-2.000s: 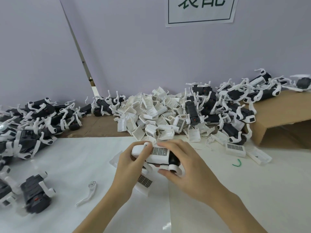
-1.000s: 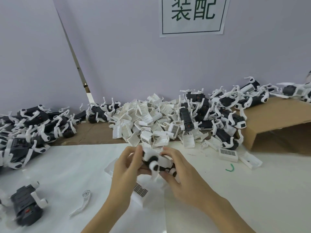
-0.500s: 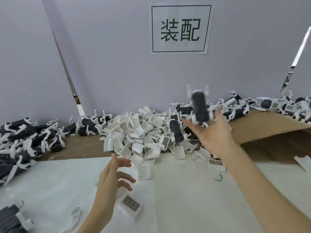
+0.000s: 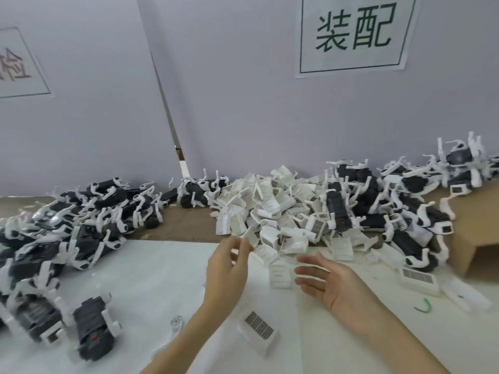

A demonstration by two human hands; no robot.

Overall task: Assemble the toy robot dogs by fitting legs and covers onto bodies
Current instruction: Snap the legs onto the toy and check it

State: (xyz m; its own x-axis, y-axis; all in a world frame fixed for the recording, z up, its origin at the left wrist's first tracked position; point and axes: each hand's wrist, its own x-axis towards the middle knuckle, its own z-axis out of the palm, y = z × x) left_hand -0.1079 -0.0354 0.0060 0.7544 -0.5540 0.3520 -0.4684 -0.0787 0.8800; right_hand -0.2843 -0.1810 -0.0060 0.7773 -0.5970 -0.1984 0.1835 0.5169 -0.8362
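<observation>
My left hand (image 4: 229, 268) reaches forward over the white sheet, and its fingertips touch a white cover (image 4: 249, 235) at the near edge of the heap of white covers (image 4: 270, 209). My right hand (image 4: 334, 284) hovers beside it, palm turned left, fingers relaxed and empty. Another cover (image 4: 279, 273) lies just left of its fingertips. A grid-topped cover (image 4: 258, 329) lies near my left forearm. Two black bodies with white legs (image 4: 93, 330) stand at the lower left, with a loose white leg (image 4: 175, 323) beside them.
Black legged bodies are heaped at the left (image 4: 81, 225). More toy dogs (image 4: 405, 201) are piled at the right against a cardboard box (image 4: 475, 233). A grid-topped cover (image 4: 418, 279) and a green wire scrap (image 4: 424, 306) lie at the right. Signs hang on the wall.
My right hand let the assembled dog go toward the right pile and came back empty. My left hand moved forward to the cover heap. The view swung left.
</observation>
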